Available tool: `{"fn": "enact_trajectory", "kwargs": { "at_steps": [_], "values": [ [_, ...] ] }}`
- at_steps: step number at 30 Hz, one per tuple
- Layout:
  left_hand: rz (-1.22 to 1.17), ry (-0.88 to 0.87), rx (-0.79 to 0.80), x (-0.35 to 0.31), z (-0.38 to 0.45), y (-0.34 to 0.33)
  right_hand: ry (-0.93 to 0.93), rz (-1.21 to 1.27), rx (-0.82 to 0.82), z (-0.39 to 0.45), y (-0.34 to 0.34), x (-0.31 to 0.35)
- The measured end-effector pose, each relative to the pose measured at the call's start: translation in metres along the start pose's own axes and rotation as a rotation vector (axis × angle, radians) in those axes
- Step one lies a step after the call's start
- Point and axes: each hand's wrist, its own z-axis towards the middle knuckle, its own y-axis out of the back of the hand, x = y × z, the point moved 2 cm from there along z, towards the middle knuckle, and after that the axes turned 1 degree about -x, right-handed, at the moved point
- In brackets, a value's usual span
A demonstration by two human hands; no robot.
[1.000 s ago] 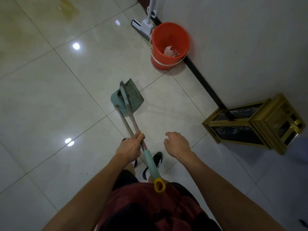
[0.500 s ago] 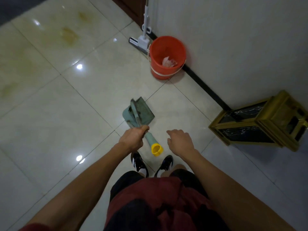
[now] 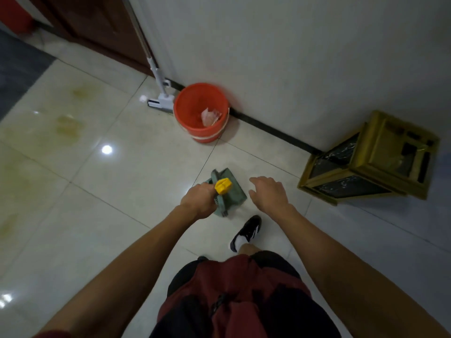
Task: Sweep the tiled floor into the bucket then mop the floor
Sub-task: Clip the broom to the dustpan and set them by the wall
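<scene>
My left hand [image 3: 199,200] grips the handles of a green broom and dustpan set; the yellow handle cap [image 3: 223,185] points up at the camera. The green dustpan [image 3: 231,195] sits low over the tiles just below that hand. My right hand [image 3: 267,192] hovers beside it with relaxed, spread fingers and holds nothing. An orange bucket [image 3: 195,123] stands against the wall ahead, with crumpled plastic litter [image 3: 210,117] inside. A white mop [image 3: 161,98] leans on the wall left of the bucket.
A gold-framed glass box [image 3: 371,157] stands at the wall on the right. A dark wooden door [image 3: 92,23] is at the far left. Yellowish stains [image 3: 68,123] mark the glossy tiles on the left. My black shoe [image 3: 247,231] is below the dustpan.
The view has tilted up and I have stepped nearer the bucket. The broom and dustpan handles have swung upright, so the yellow cap now faces the camera. My right hand stays free.
</scene>
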Motion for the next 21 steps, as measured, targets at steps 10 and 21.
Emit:
{"fn": "enact_trajectory", "kwargs": {
  "at_steps": [10,21],
  "values": [
    [0.094,-0.127,-0.032,-0.066,0.118,0.075,-0.151,0.176,-0.075,0.051,0.077,-0.069],
    [-0.117,-0.171,-0.054,-0.08,0.248,0.132,-0.331,0.295,-0.067,0.127,0.12,-0.082]
  ]
}}
